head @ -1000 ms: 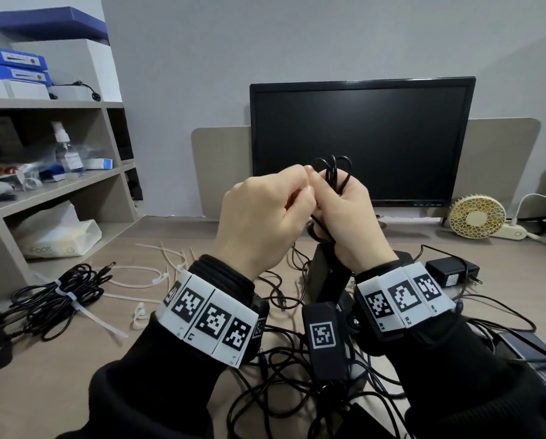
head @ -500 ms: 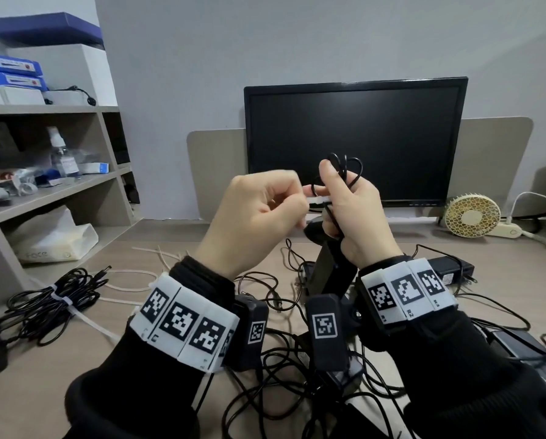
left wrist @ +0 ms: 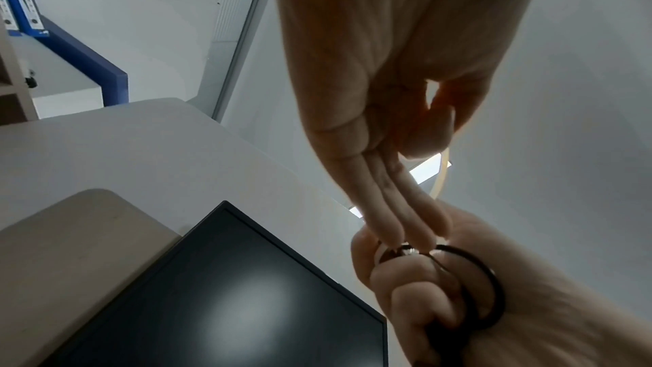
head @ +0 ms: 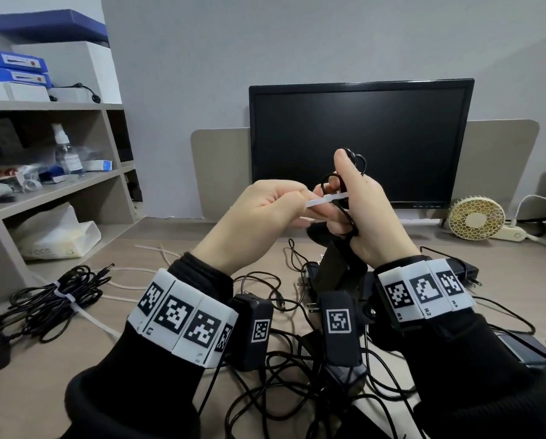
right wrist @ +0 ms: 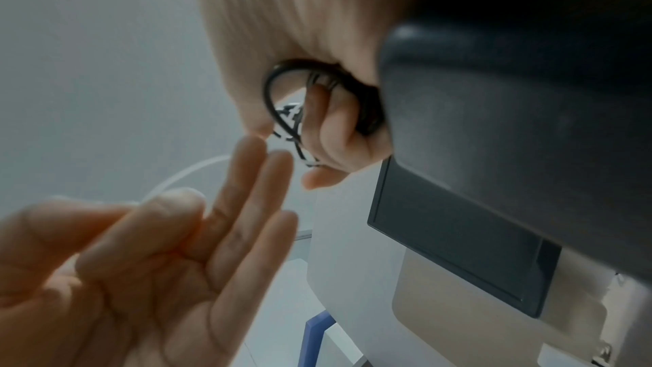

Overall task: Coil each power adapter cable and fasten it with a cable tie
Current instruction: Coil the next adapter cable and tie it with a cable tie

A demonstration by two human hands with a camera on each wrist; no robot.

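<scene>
My right hand [head: 371,217] holds a small coil of black cable [head: 336,185] raised in front of the monitor. Its fingers curl round the loops [right wrist: 282,99], and the thumb stands up. The black adapter brick [head: 335,267] hangs below that fist. My left hand [head: 271,207] pinches a white cable tie [head: 324,200] between thumb and forefinger. The strip runs from it across to the coil. In the left wrist view the other three fingers [left wrist: 398,216] lie straight and reach the coil [left wrist: 488,289]. The tie [right wrist: 183,175] curves behind the left hand [right wrist: 141,261].
A cable bundle bound with a white tie [head: 56,296] lies at the left of the desk. Loose white ties [head: 157,251] lie behind it. Tangled black cables and adapters [head: 297,381] lie under my wrists. A monitor [head: 360,137], a small fan [head: 476,218] and shelves [head: 43,191] surround the area.
My left hand has drawn away to the left, and the white tie now shows stretched between the hands. The right hand keeps hold of the coil, thumb raised.
</scene>
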